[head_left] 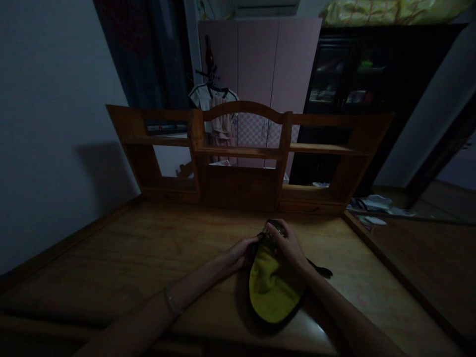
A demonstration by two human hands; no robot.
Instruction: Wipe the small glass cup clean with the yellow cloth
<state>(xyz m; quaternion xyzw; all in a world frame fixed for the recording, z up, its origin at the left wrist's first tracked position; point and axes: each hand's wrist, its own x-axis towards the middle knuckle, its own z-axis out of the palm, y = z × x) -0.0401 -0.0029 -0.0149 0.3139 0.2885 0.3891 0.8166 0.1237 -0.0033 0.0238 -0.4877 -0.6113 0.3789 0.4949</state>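
Note:
A yellow-green fabric bag (277, 292) with dark edging and a rounded near end lies on the wooden tabletop (148, 253). A dark strap sticks out from its right side. My left hand (243, 252) is closed on the bag's upper left edge, its fingertips partly hidden behind it. My right hand (288, 243) is bent over the far end, where a dark patterned part shows, with its thumb and fingers closed on it. In the dim light I cannot make out that patterned part clearly.
A wooden shelf unit (241, 151) with small drawers runs along the table's back edge. A white wall (48, 124) rises at the left. Beyond stand a pink wardrobe (256, 64), hanging clothes (219, 114) and a dark cabinet (345, 74). Plastic bags (377, 203) lie behind at the right.

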